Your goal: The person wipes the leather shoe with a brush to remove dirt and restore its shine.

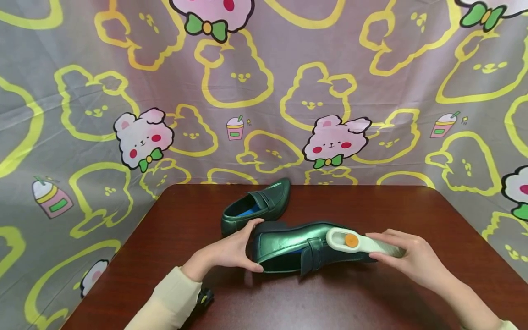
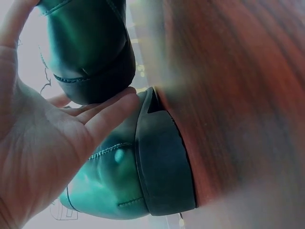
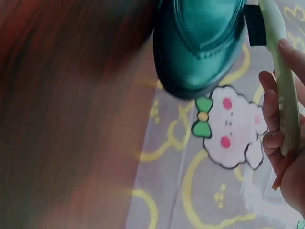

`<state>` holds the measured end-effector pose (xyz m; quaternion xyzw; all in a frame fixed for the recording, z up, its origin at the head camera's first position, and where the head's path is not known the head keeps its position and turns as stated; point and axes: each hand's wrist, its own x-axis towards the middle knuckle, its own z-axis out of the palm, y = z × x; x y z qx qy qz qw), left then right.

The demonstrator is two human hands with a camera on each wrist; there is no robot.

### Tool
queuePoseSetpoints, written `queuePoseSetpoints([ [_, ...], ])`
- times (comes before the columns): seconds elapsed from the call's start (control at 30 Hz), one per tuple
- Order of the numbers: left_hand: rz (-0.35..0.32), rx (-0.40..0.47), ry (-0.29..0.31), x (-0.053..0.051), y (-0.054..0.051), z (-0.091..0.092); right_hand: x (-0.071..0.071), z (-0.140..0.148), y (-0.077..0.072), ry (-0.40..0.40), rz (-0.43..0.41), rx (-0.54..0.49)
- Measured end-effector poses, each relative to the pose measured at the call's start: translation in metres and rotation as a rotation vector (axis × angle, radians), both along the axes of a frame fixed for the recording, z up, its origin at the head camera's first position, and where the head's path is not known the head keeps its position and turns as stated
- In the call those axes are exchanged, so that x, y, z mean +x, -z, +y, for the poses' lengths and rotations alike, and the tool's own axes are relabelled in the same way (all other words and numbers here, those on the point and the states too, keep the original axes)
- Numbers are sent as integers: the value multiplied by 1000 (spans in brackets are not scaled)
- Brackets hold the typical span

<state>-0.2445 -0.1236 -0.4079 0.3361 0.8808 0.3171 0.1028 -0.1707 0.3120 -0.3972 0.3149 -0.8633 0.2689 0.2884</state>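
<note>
A dark green metallic loafer (image 1: 288,243) lies tilted, its opening towards me and its toe to the right. My left hand (image 1: 231,247) grips its heel end, thumb on the near side and fingers on the far side. In the left wrist view this held loafer (image 2: 88,43) sits between thumb and fingers. My right hand (image 1: 412,256) holds a pale-handled shoe brush (image 1: 359,243) with an orange button. The brush's dark head (image 3: 256,25) is beside the loafer's toe (image 3: 200,62) in the right wrist view; contact is unclear.
The matching loafer (image 1: 260,206) stands upright behind, toe to the back right, with a blue insole. Both are on a reddish-brown wooden table (image 1: 185,211). A patterned cloth (image 1: 264,91) hangs behind. A small black item (image 1: 205,297) shows by the left sleeve.
</note>
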Motion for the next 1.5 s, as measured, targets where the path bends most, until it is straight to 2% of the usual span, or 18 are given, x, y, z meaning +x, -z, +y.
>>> queuePoseSetpoints([
  [0.2,-3,6,0,-1,2,2,-6,26,2,152,11,-54],
  [0.3,-5,6,3,-1,2,2,-4,36,2,193,26,-78],
  [0.4,-5,4,1,-1,1,2,1,36,0,169,18,-88],
  [0.63,-6,4,-2,-3,-2,3,9,14,-5,0,-10,-47],
  [0.8,-9,1,-6,-2,-3,3,9,11,-1,28,-10,27],
  [1.0,-15,-15,-14,-3,-3,3,2,31,4,101,-25,-50],
  [1.2,-18,-22,-5,-2,-3,4,1,40,1,189,15,-71],
  [1.27,-21,-21,-3,-2,-3,4,3,37,-1,165,15,-66],
  [1.43,-25,-18,-9,-2,-5,4,7,23,-3,31,-11,-45],
  [1.5,-24,-16,-10,-2,-5,4,7,18,-3,9,-8,-14],
])
